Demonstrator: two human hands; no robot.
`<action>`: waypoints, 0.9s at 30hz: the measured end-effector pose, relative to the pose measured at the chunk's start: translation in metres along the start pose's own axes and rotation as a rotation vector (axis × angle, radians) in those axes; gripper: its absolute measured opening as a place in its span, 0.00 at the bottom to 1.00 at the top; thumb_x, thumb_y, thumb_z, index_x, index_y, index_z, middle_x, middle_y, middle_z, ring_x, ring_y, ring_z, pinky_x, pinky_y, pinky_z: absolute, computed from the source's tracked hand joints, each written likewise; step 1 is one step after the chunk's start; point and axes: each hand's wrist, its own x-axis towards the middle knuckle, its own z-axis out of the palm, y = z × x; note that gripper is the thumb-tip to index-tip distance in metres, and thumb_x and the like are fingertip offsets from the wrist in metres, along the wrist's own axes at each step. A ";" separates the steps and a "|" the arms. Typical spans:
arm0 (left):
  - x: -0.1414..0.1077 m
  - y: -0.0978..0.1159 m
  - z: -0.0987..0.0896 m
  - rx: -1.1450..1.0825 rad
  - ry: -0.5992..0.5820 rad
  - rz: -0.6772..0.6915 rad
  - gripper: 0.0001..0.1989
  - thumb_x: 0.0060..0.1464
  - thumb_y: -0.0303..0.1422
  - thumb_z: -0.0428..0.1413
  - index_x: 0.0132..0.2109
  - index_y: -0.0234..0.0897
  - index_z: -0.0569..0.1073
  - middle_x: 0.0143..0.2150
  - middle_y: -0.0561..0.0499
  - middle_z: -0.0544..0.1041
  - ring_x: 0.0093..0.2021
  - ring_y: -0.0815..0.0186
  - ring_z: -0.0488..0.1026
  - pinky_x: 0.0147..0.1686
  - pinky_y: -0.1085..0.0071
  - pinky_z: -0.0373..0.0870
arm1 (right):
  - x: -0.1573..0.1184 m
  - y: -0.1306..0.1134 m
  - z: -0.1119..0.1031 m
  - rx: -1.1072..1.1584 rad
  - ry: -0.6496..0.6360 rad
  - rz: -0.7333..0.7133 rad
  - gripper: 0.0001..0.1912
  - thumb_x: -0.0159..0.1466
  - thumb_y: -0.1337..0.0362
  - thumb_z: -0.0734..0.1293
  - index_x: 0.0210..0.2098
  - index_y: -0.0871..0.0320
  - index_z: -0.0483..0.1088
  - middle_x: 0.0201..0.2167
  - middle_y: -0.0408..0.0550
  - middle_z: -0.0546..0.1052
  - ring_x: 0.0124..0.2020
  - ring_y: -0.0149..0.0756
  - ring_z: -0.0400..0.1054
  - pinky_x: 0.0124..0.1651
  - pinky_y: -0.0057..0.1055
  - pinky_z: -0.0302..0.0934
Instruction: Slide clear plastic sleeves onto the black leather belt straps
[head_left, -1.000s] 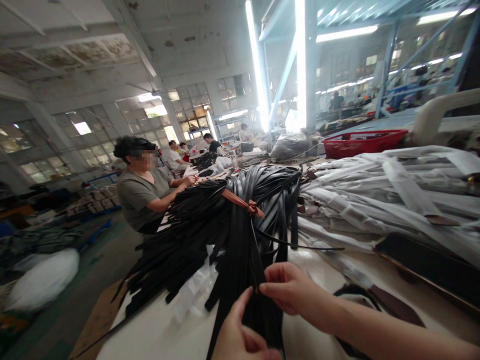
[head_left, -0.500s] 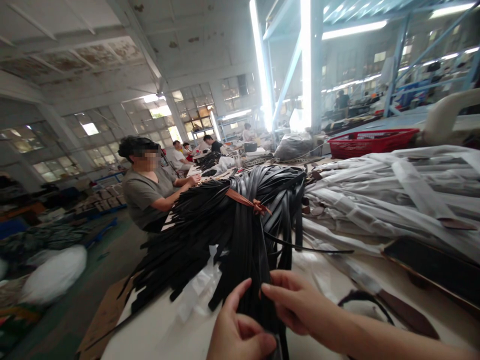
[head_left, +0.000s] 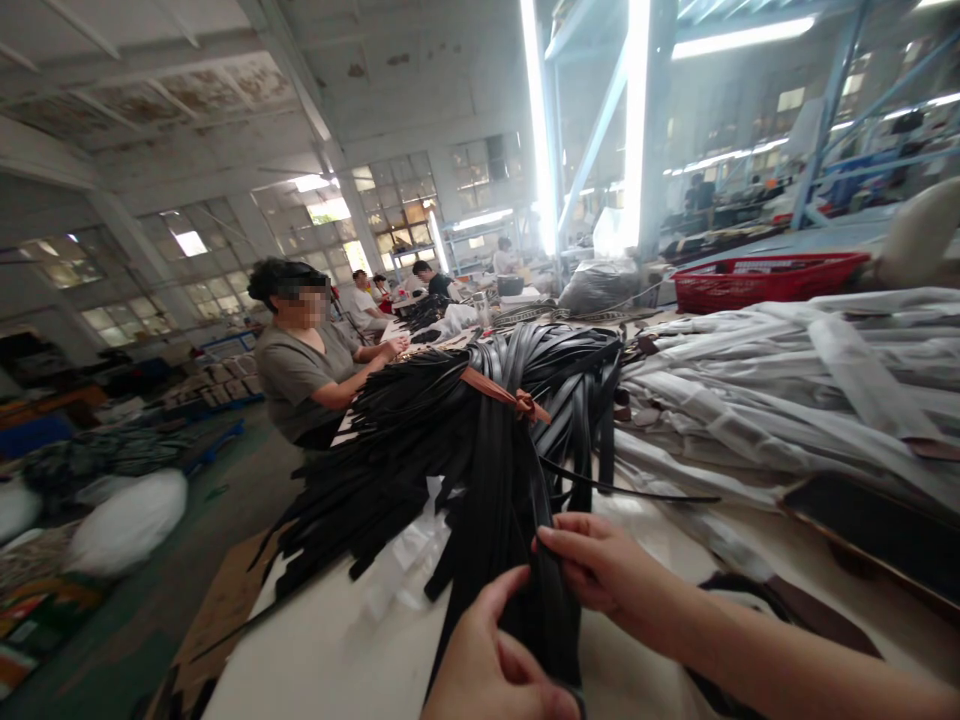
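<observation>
The right hand (head_left: pixel 611 570) pinches 1 flat black strap (head_left: pixel 538 492) tight; the left hand (head_left: pixel 496 655), half-open, touches black strapping.

Bare tabletop (head_left: pixel 330 640) leaves room left of my left hand (head_left: pixel 502 665); heaped black straps (head_left: pixel 487 480) block the way ahead, white strips (head_left: pixel 742 380) beyond my right hand (head_left: pixel 600 565).
</observation>
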 end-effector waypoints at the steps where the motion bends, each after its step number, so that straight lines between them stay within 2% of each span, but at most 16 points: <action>1: 0.000 0.000 0.001 0.001 0.026 -0.003 0.52 0.32 0.19 0.63 0.65 0.21 0.48 0.18 0.58 0.74 0.18 0.71 0.68 0.19 0.77 0.60 | 0.002 0.000 -0.002 0.004 0.006 -0.005 0.22 0.52 0.50 0.72 0.26 0.58 0.60 0.12 0.31 0.56 0.12 0.18 0.42 0.16 0.22 0.31; 5: -0.001 0.003 0.004 0.017 0.130 0.007 0.49 0.36 0.19 0.60 0.66 0.26 0.49 0.18 0.61 0.73 0.15 0.70 0.66 0.15 0.75 0.62 | -0.001 -0.001 0.001 -0.084 -0.032 0.014 0.20 0.51 0.51 0.72 0.26 0.58 0.60 0.11 0.32 0.59 0.11 0.18 0.45 0.14 0.21 0.33; 12: -0.003 0.008 0.004 0.054 0.158 0.045 0.44 0.38 0.21 0.58 0.64 0.24 0.52 0.17 0.62 0.71 0.14 0.71 0.66 0.15 0.76 0.59 | -0.015 -0.001 0.013 -0.348 -0.124 0.064 0.13 0.52 0.57 0.68 0.26 0.57 0.61 0.10 0.34 0.64 0.08 0.22 0.51 0.10 0.20 0.40; 14: -0.003 0.007 0.002 0.088 0.127 0.047 0.44 0.37 0.21 0.59 0.63 0.22 0.54 0.16 0.61 0.70 0.15 0.71 0.65 0.17 0.76 0.58 | -0.013 -0.003 0.011 -0.322 -0.113 0.078 0.11 0.51 0.59 0.68 0.24 0.58 0.62 0.10 0.36 0.65 0.08 0.22 0.52 0.10 0.20 0.41; 17: -0.002 0.004 -0.001 0.141 0.060 0.050 0.46 0.34 0.24 0.64 0.61 0.21 0.56 0.16 0.59 0.71 0.18 0.72 0.64 0.19 0.77 0.56 | -0.005 -0.006 0.005 -0.150 -0.019 0.067 0.14 0.50 0.57 0.68 0.21 0.57 0.59 0.10 0.35 0.63 0.08 0.20 0.50 0.11 0.21 0.37; 20: 0.000 0.001 -0.003 0.170 0.047 0.053 0.47 0.32 0.26 0.66 0.61 0.21 0.58 0.17 0.58 0.72 0.19 0.73 0.63 0.20 0.77 0.54 | 0.000 -0.008 0.002 -0.074 0.058 0.025 0.16 0.49 0.58 0.69 0.20 0.56 0.57 0.09 0.33 0.61 0.08 0.19 0.47 0.11 0.21 0.34; 24: 0.002 -0.003 -0.004 0.187 0.067 0.062 0.45 0.33 0.25 0.64 0.61 0.23 0.58 0.16 0.59 0.72 0.18 0.72 0.63 0.19 0.77 0.54 | -0.004 -0.009 0.004 -0.075 0.025 0.029 0.15 0.47 0.60 0.70 0.21 0.56 0.58 0.08 0.32 0.60 0.07 0.20 0.46 0.10 0.21 0.33; 27: 0.003 -0.002 -0.002 0.127 0.096 0.080 0.44 0.35 0.26 0.63 0.61 0.25 0.58 0.15 0.61 0.70 0.16 0.71 0.63 0.17 0.77 0.56 | -0.008 -0.010 0.008 -0.049 -0.033 -0.019 0.16 0.49 0.56 0.71 0.23 0.57 0.60 0.10 0.34 0.63 0.07 0.20 0.49 0.10 0.20 0.35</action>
